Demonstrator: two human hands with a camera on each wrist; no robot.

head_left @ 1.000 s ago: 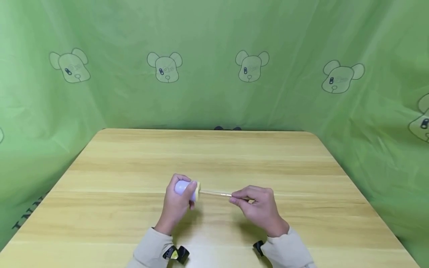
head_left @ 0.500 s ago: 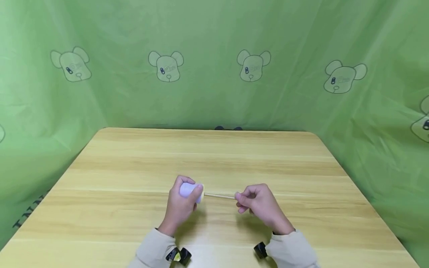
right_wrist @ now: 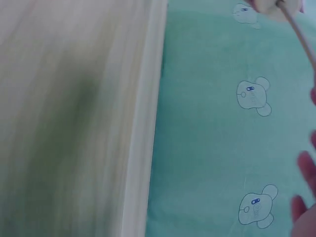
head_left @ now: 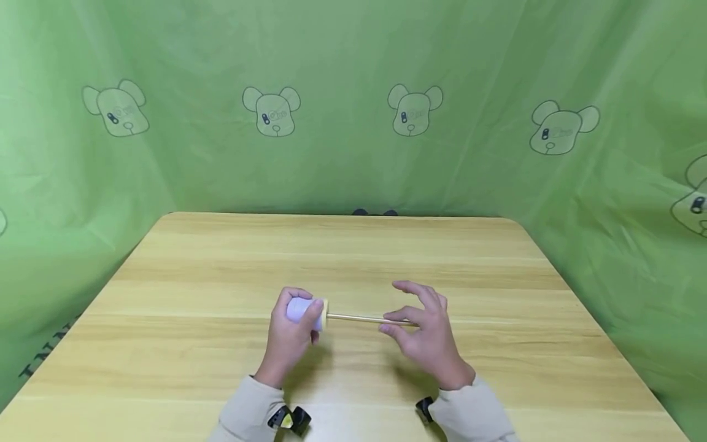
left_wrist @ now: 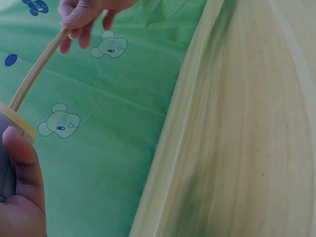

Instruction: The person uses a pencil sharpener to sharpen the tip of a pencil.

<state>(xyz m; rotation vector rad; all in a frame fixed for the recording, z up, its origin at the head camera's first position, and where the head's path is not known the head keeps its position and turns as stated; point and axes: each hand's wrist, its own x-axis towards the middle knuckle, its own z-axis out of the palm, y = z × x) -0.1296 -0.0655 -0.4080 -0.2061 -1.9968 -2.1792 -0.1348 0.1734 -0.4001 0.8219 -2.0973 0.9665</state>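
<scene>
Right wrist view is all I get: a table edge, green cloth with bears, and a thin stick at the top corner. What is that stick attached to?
Observer: The stick comes out of the cream end of a pale purple cylinder, which the left hand grips.
Operator: And is it lying on the table?
Observer: In the head view it runs level between the two hands over the wooden table; I cannot tell if it touches the top.
Operator: What is my hand doing with it?
Observer: The right hand is at the stick's far end with its fingers spread, fingertips touching it.
</scene>
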